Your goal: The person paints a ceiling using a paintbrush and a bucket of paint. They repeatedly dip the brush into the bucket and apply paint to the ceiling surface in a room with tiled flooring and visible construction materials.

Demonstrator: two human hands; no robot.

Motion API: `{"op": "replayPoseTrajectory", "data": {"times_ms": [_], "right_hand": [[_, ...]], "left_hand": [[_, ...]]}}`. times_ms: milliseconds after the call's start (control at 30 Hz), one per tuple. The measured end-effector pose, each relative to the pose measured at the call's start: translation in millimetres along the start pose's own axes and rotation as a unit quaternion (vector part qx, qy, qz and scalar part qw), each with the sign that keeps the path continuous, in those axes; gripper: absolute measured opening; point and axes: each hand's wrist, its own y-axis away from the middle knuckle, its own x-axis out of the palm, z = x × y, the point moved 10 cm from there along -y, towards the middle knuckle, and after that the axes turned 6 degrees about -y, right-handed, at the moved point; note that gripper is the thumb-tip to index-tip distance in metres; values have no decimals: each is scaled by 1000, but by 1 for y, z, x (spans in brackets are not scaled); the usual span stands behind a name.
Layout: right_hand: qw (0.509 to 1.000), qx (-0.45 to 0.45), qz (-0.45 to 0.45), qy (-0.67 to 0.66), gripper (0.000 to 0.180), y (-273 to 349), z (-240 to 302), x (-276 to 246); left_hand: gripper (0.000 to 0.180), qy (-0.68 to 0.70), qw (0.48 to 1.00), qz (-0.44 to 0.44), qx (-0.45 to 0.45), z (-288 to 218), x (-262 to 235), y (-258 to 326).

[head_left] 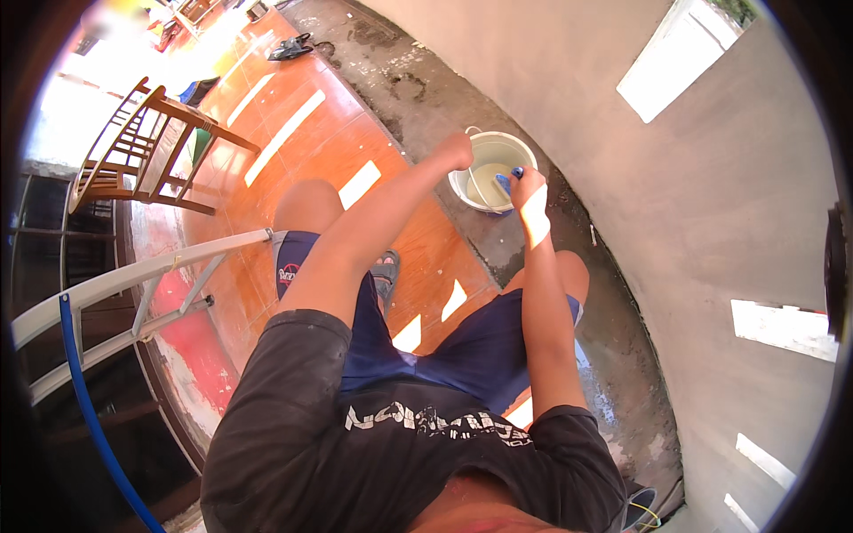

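A pale bucket (507, 142) stands on the rough grey strip of ground beside the wall, with whitish liquid inside and a thin wire handle across its opening. My left hand (457, 150) is closed at the bucket's left edge, by the end of the handle; the exact grip is hard to see. Over the right side of the bucket, my right hand (530, 188) is wrapped round a blue-handled tool (504, 183). It slants down into the opening, and its kind does not show clearly.
A plain grey wall (711, 204) rises on the right. Orange tiles (302, 142) end in a raised edge at the grey strip. Left are a wooden chair (147, 155), a pale metal ladder (169, 262) and a blue strip (84, 400). A dark container (641, 497) sits behind at lower right.
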Motion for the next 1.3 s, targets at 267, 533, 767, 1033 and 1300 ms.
{"op": "replayPoseTrajectory", "data": {"times_ms": [267, 533, 767, 1033, 1300], "right_hand": [[1000, -10, -5, 1, 20, -33, -6, 6], [998, 9, 56, 20, 17, -20, -8, 13], [993, 67, 74, 62, 12, 8, -30, 51], [983, 94, 145, 59, 13, 14, -5, 101], [988, 82, 94, 88, 14, -1, -18, 82]], "left_hand": [[11, 210, 970, 120, 18, -24, 5, -1], [54, 128, 918, 344, 148, -79, 32, 23], [31, 2, 876, 443, 191, -88, 41, 4], [39, 63, 853, 473, 210, -60, 23, -24], [47, -64, 878, 432, 197, -29, 35, -59]]}}
